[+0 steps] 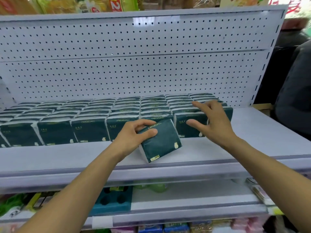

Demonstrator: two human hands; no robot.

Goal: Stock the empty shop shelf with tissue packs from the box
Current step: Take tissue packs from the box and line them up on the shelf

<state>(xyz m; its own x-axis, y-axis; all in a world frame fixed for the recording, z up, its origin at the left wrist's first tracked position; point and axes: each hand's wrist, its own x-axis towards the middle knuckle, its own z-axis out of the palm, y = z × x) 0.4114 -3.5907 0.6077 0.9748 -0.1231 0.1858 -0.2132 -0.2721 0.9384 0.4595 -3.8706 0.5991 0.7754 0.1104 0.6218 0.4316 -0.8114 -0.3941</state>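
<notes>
Gripping a tilted green tissue pack [160,142] at the shelf [252,132] front with our left hand [134,133], right hand [210,121] spread over the row [101,115], we should straighten it into the gap.

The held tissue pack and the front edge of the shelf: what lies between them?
Head view: only bare shelf surface lies between the tilted tissue pack and the front edge.
</notes>
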